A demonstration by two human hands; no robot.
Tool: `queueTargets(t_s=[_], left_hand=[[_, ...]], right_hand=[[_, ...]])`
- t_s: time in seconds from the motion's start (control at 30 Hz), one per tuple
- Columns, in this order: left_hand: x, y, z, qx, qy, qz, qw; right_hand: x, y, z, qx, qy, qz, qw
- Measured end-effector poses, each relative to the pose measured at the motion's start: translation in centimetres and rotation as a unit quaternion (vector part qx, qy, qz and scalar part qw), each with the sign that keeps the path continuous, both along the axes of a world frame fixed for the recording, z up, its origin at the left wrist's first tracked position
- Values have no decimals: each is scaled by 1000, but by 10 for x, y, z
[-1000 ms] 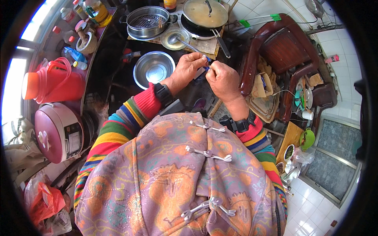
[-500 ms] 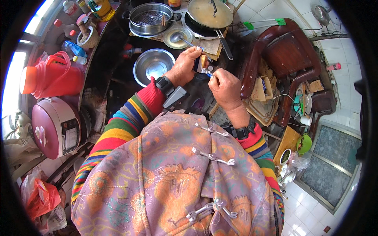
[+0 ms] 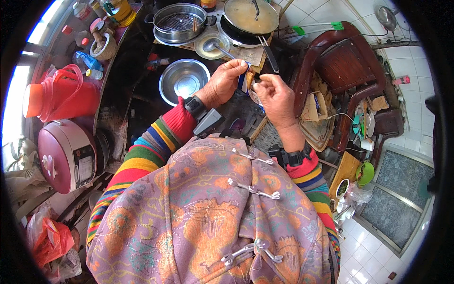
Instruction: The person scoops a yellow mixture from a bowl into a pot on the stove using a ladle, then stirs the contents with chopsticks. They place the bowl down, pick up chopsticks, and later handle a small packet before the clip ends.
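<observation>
My left hand [image 3: 222, 84] is closed on a small blue-and-white packet [image 3: 242, 85] with a tan-orange patch, held upright over the dark stove top. Beside it, my right hand [image 3: 276, 97] has its fingers curled inward close to the packet's right side. Whatever sits in those fingertips, if anything, is too small to make out. Just beyond my left hand, a metal ladle [image 3: 211, 45] lies in a shallow glass bowl [image 3: 204, 56], its handle slanting toward my fingers. A steel basin [image 3: 166, 87] stands left of my left wrist.
At the back are a steamer pot [image 3: 177, 19] and a lidded black pan [image 3: 246, 16], its handle [image 3: 270, 57] pointing toward me. A red jug [image 3: 75, 97] and a rice cooker [image 3: 59, 156] stand at left. At right is a dark wooden chair [image 3: 343, 66].
My right hand has shifted slightly right and its fist has loosened into curled fingers. The packet has turned, showing more blue and white. My left hand keeps its hold.
</observation>
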State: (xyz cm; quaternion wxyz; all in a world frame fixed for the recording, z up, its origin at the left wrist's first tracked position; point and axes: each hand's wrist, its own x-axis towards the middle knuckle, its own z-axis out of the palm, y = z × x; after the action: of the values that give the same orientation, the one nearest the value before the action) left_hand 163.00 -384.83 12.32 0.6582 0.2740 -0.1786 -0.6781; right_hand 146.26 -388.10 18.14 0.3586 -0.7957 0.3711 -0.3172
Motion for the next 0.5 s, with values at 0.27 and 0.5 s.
queueTargets(t_s=[0.27, 0.5], left_hand=[[-4, 2, -2, 25, -84, -37, 995], [-5, 5, 11, 38, -101, -64, 992]], right_hand=[[4, 2, -14, 25, -15, -21, 999], [-6, -3, -20, 55, -51, -69, 995]])
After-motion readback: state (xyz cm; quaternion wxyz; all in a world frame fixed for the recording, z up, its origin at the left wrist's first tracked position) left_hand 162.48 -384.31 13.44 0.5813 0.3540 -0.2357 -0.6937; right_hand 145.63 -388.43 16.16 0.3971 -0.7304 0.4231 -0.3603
